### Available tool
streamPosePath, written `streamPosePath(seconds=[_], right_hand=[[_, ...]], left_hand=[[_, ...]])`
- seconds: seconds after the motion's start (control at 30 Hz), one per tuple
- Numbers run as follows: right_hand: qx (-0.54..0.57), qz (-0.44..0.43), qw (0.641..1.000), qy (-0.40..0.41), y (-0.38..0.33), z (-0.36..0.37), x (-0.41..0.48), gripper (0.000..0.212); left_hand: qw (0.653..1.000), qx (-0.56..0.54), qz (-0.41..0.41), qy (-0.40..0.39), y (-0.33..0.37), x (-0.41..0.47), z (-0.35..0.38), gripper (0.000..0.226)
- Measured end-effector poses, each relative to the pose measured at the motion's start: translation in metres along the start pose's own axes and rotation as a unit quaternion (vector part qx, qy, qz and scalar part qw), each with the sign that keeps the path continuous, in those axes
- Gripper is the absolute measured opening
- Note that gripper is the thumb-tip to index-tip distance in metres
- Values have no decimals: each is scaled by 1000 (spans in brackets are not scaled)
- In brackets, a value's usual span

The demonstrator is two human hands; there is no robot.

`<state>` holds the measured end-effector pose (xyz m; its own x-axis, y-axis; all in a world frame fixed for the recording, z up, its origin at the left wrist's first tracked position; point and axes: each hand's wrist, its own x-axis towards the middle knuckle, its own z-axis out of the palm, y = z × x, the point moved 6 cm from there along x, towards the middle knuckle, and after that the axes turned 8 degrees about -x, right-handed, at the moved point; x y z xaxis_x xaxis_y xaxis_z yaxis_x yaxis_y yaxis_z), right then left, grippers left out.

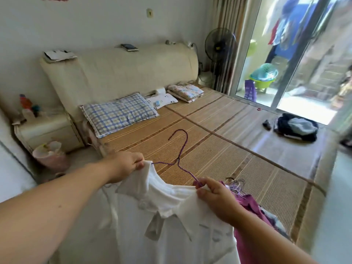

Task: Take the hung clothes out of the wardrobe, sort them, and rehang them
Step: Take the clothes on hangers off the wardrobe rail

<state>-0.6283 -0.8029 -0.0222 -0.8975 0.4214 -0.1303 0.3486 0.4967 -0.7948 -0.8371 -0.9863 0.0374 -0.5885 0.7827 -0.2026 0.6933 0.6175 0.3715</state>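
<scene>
"White shirt (162, 216): where was it?" the senior inspector asked.

"Held up over the near edge of the bed (219, 149), on one purple wire hanger (180, 147) whose hook pointed away from the person. The wardrobe was not in view."

"Hands, from the left?"

"The left hand (129, 165) pinched the shirt's left shoulder at the hanger's end. The right hand (214, 196) pinched the right shoulder together with the other wire arm. Both were grasping, neither slack."

"Which step?"

"In my judgement, the sorting stage, with the shirt being worked at the shoulders of its hanger. Whether it was going on or coming off I could not tell. Either way, the next move called for keeping the wire level and easing one shoulder at a time, so the collar was not stretched."

"Counts?"

"One white shirt and one hanger in it. Just right of the right hand lay a bunch of loose hangers (236, 184), too tangled to number, and one magenta garment (249, 212) on the bed. Well apart, at the far right, lay one dark heap of clothes (296, 128)."
</scene>
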Motion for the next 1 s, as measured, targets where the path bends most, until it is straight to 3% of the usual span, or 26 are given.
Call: streamPosePath(seconds=[0.17, 0.47, 0.87, 1.0], right_hand=[[-12, 98, 994, 39, 102, -55, -2, 16], [-29, 205, 974, 89, 276, -112, 26, 19], [-74, 293, 952, 35, 443, -80, 136, 11], [-64, 287, 956, 14, 459, -71, 157, 36]], left_hand=[[999, -5, 43, -16, 68, 87, 77, 27], [997, -20, 16, -74, 153, 226, 212, 22], [994, 45, -68, -69, 155, 359, 342, 26], [991, 23, -80, -108, 135, 368, 382, 43]])
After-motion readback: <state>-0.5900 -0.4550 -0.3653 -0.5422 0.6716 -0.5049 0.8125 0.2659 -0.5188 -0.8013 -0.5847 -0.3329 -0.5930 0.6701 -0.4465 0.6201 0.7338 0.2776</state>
